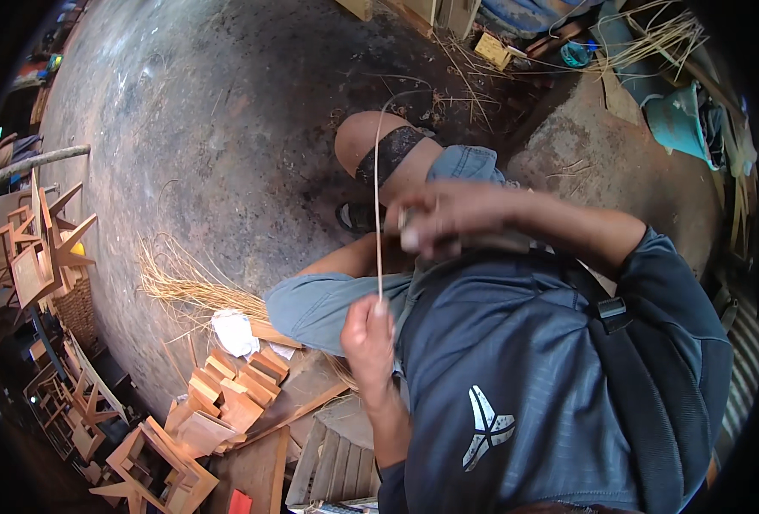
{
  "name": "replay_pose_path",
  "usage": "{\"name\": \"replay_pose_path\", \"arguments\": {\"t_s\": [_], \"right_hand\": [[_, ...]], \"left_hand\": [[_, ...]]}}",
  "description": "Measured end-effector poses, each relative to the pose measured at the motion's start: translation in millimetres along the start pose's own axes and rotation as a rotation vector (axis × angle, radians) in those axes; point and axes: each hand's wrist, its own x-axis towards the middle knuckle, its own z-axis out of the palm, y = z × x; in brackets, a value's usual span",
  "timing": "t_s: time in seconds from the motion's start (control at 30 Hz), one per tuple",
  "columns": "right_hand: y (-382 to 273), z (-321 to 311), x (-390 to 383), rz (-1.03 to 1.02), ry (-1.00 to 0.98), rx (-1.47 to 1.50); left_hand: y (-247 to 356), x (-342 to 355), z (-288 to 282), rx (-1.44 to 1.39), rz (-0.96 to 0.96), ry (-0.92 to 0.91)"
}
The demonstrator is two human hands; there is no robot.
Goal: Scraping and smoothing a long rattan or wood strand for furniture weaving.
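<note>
Head view: found thin pale strip (377, 171) at centre, clamped at near end in fingers of left hand (369, 341); judged light, springy, splittable, best pinched there; could not determine state of blurred fingers of right hand (448, 216).

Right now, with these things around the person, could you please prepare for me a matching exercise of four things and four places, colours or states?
Things:
1. left hand
2. right hand
3. bundle of straw-coloured strands
4. bucket

Places, colours or states:
A. turquoise
B. blurred in the picture
C. closed on a pale strand
D. on the floor, left of both hands in the picture

Right pairs: 1-C, 2-B, 3-D, 4-A
</note>
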Motion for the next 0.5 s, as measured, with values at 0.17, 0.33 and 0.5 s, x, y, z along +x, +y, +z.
{"name": "replay_pose_path", "arguments": {"t_s": [0.17,0.33,0.5], "right_hand": [[13,17,11,0.008,0.137,-0.049],[4,6,0,-0.013,0.058,-0.067],[36,24,8,0.075,-0.059,0.066]], "left_hand": [[13,20,22,-0.010,0.057,-0.118],[1,18,27,0.051,0.093,-0.115],[2,15,33,0.051,0.146,-0.028]]}}
